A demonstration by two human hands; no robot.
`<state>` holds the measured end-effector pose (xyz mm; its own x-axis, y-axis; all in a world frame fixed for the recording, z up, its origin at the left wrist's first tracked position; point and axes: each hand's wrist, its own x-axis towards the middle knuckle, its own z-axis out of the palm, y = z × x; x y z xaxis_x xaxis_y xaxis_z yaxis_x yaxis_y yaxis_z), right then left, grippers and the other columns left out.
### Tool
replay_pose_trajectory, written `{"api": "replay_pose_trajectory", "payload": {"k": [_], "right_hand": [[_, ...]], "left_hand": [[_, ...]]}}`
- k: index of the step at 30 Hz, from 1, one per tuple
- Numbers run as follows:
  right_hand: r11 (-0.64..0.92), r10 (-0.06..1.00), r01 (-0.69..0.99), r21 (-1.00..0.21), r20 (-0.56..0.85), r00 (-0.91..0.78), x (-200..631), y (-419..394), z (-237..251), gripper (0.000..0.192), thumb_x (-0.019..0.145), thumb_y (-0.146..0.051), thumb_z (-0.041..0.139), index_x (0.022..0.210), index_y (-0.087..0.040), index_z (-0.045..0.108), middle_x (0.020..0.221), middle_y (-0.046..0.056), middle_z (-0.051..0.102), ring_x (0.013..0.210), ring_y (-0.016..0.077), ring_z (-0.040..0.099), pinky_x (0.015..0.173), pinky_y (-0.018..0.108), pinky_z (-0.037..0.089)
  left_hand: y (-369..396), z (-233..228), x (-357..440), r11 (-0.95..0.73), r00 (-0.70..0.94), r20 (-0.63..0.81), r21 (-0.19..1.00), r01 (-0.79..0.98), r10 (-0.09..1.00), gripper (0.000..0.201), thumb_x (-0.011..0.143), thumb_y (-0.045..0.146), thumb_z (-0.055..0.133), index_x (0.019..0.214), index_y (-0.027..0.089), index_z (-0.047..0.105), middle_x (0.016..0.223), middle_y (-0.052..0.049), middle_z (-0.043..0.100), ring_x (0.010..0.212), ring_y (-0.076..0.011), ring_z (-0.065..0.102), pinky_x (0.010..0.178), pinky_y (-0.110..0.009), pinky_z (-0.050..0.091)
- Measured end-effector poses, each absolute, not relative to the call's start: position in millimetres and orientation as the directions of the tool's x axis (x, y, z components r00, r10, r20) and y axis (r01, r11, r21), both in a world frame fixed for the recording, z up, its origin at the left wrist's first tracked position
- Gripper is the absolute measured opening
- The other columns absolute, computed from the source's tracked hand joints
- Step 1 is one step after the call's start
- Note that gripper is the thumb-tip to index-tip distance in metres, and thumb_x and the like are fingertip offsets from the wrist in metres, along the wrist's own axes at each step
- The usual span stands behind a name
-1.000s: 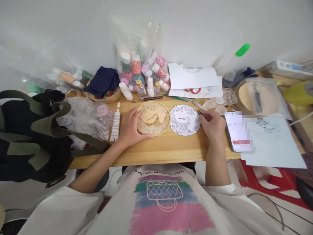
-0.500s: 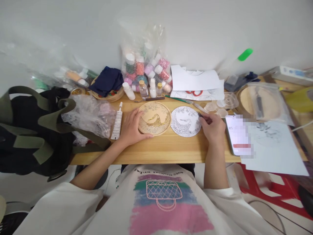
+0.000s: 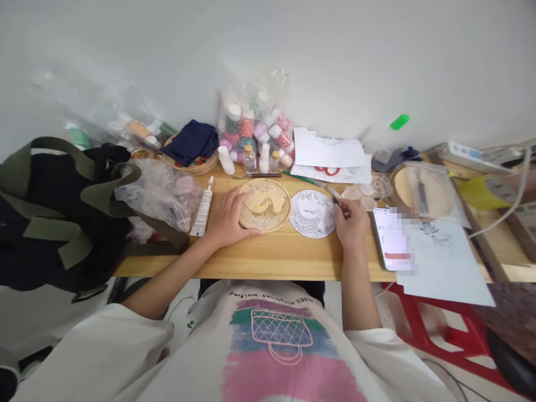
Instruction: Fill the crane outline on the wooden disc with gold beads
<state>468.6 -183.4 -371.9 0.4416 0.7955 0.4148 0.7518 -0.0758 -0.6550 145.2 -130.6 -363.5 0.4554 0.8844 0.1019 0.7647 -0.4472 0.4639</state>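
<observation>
Left hand [image 3: 226,219] lay flat, steadying the wooden disc [image 3: 264,205]; right hand [image 3: 350,224] pinched a thin tool [image 3: 335,196], which could tear the paper pattern [image 3: 312,214] at centre frame.

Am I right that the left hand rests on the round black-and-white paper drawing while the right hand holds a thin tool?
Not quite: in the head view the left hand rests on the round wooden disc; the right hand holds the thin tool by the paper drawing.

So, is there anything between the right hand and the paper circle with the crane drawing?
Nothing visible. The right hand rests at the right edge of the paper crane circle, with a thin dark tool pinched in its grip. The left hand lies on the wooden crane disc beside it.
</observation>
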Motion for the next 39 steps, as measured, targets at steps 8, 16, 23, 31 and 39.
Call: {"api": "replay_pose_trajectory", "payload": {"k": [8,16,23,31,39], "right_hand": [[-0.056,0.830,0.808,-0.587,0.423,0.364,461.9,-181.3,-376.1,0.025,0.082,-0.030,0.050,0.095,-0.017,0.067,0.088,0.010,0.065,0.071,0.0191,0.055,0.072,0.038,0.050],[-0.073,0.846,0.828,-0.555,0.405,0.346,457.2,-180.6,-373.8,0.026,0.079,-0.029,0.049,0.093,-0.017,0.068,0.083,0.009,0.066,0.064,0.0179,0.052,0.066,0.035,0.046],[-0.066,0.875,0.838,-0.542,0.373,0.310,454.2,-178.9,-371.2,0.029,0.079,-0.034,0.051,0.092,-0.017,0.070,0.082,0.009,0.066,0.063,0.0181,0.052,0.065,0.035,0.047],[-0.119,0.874,0.839,-0.531,0.344,0.342,451.6,-179.6,-370.2,0.031,0.078,-0.034,0.051,0.093,-0.018,0.072,0.078,0.009,0.067,0.071,0.0217,0.058,0.067,0.034,0.045],[-0.124,0.883,0.834,-0.538,0.324,0.340,449.0,-180.4,-368.3,0.036,0.079,-0.038,0.050,0.094,-0.017,0.074,0.067,0.005,0.062,0.064,0.0192,0.055,0.061,0.031,0.040]], "left_hand": [[-130.8,-364.2,146.8,-0.447,0.451,0.102,0.442,0.778,0.886,0.102,0.061,0.064,0.081,0.139,0.013,0.040,0.154,-0.024,0.035,0.144,-0.0412,0.033,0.118,-0.058,0.029],[-130.3,-368.2,145.1,-0.472,0.456,0.150,0.447,0.760,0.877,0.099,0.061,0.063,0.081,0.139,0.017,0.041,0.153,-0.022,0.037,0.143,-0.0402,0.035,0.116,-0.058,0.031],[-129.6,-369.6,143.5,-0.474,0.461,0.149,0.456,0.753,0.875,0.099,0.062,0.064,0.080,0.139,0.016,0.040,0.153,-0.023,0.037,0.142,-0.0406,0.036,0.116,-0.059,0.031],[-129.9,-367.0,144.1,-0.456,0.461,0.112,0.466,0.758,0.880,0.100,0.062,0.063,0.081,0.139,0.014,0.040,0.154,-0.024,0.035,0.144,-0.0407,0.032,0.118,-0.058,0.028],[-130.0,-368.1,141.8,-0.472,0.472,0.127,0.469,0.746,0.873,0.097,0.064,0.064,0.079,0.139,0.017,0.039,0.154,-0.023,0.035,0.143,-0.0416,0.034,0.117,-0.060,0.030]]}}
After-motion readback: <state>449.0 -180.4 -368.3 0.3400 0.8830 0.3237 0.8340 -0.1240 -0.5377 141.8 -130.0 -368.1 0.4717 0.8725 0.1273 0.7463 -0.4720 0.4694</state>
